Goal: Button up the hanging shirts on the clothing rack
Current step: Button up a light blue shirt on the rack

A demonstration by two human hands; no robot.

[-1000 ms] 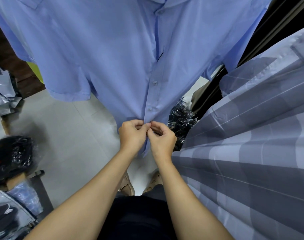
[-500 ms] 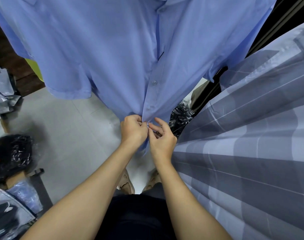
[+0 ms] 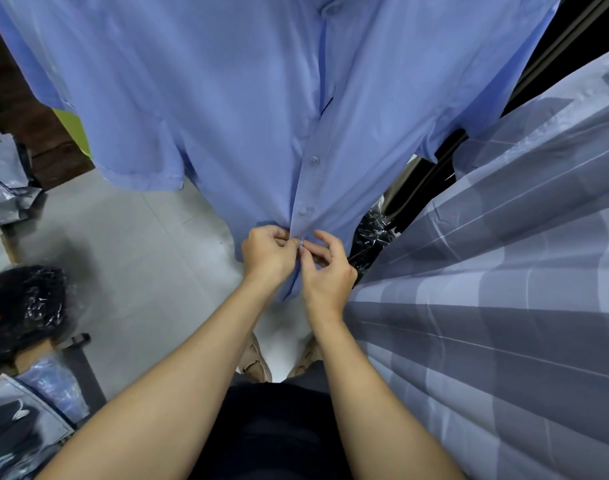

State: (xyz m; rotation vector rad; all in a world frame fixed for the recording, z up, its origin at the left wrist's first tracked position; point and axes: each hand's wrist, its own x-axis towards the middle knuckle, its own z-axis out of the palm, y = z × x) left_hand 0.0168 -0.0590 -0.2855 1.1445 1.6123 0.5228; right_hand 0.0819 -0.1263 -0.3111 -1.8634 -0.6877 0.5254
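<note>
Here the light blue short-sleeved cotton shirt [image 3: 247, 109] hangs in the middle of the view, its placket running down toward the person, with the grey-and-white wide-striped shirt [image 3: 503, 271] hanging just beside it on the right. Both hands work at the low end of the blue placket, touching each other. The left hand [image 3: 266, 256] has fingers and thumb curled, pinching the left edge of the fabric. The right hand [image 3: 325, 271] pinches the right edge between thumb and forefinger, other fingers lifted and loosely bent. A small pale button [image 3: 301, 241] shows between the fingertips; whether it is through its hole cannot be told. Two round blue buttons above, the lower [image 3: 302, 212] and the upper [image 3: 315, 160], look fastened; a gap opens higher on the placket. Judgement: the step in hand is closing the lowest button. Next move likely calls for pushing it fully through, then checking that gap. Black plastic-wrapped bundles [image 3: 22, 306] lie on the pale floor at left.
</note>
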